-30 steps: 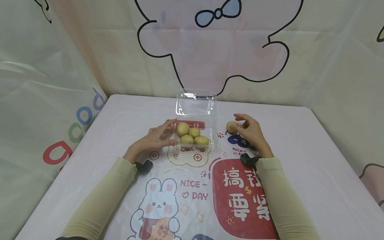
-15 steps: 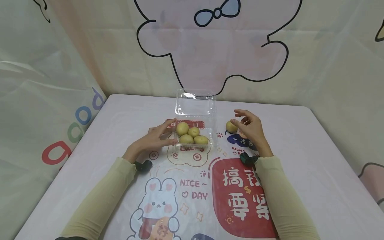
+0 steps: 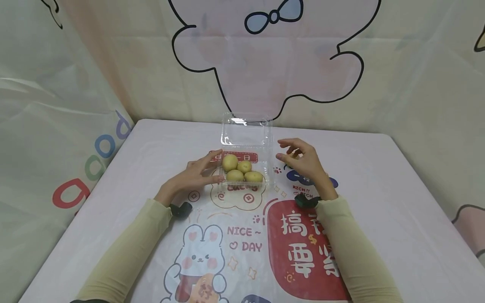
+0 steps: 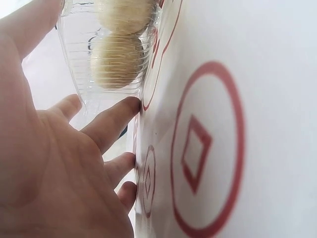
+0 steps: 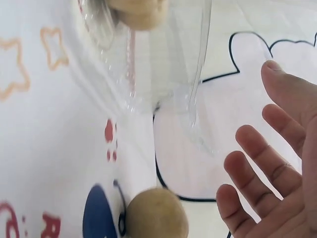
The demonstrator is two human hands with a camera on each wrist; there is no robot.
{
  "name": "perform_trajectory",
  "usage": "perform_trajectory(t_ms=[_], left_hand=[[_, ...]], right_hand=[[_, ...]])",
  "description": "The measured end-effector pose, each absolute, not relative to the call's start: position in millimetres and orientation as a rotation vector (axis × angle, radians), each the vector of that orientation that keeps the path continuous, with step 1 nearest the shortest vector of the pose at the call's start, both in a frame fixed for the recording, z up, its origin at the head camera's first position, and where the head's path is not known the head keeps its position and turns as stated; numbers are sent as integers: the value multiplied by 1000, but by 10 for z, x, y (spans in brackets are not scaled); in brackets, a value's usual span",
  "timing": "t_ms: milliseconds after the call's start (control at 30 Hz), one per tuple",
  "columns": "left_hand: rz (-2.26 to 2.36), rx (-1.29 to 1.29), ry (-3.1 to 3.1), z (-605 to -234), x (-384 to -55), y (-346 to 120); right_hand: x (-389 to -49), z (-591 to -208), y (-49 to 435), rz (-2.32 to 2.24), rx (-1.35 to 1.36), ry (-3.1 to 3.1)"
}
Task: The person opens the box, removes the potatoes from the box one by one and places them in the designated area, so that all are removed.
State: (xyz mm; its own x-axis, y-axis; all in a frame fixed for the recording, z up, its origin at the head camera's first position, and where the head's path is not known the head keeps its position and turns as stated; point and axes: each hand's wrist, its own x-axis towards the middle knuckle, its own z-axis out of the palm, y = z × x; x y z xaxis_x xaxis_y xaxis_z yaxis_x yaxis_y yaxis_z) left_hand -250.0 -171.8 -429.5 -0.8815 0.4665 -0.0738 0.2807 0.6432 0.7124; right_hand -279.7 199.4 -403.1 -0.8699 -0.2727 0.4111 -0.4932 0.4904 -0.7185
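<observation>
A clear plastic clamshell box (image 3: 268, 166) sits on the table with its lid (image 3: 246, 135) raised at the back. Several small yellow potatoes (image 3: 235, 175) lie inside it. My left hand (image 3: 192, 174) spans the box's left side, thumb at the front corner and fingers toward the back, fairly straight. In the left wrist view, a fingertip of the left hand (image 4: 64, 153) is right at the ribbed wall. My right hand (image 3: 303, 160) hovers right of the box, holding nothing, fingers loosely bent. Below it a loose potato (image 5: 157, 215) rests on the table, mostly hidden in the head view.
A printed cloth with a rabbit (image 3: 201, 261) and a red panel (image 3: 303, 252) covers the white table (image 3: 379, 176). Behind the table hangs a patterned curtain (image 3: 303, 63), and another curtain (image 3: 45, 126) borders the left side.
The right hand has opened off the loose potato, risen a little and shifted left toward the box. The potato stays on the table. The left hand has kept its place.
</observation>
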Motion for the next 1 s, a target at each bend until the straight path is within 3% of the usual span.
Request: perform_trajectory(t_ms=[467, 1000], left_hand=[[1064, 605, 2611, -4289, -2489, -1725], [1056, 605, 2617, -4316, -2513, -1736]], right_hand=[[-2617, -3966, 1639, 1286, 1010, -2663], [-2624, -4034, 1501, 1131, 1148, -2798]])
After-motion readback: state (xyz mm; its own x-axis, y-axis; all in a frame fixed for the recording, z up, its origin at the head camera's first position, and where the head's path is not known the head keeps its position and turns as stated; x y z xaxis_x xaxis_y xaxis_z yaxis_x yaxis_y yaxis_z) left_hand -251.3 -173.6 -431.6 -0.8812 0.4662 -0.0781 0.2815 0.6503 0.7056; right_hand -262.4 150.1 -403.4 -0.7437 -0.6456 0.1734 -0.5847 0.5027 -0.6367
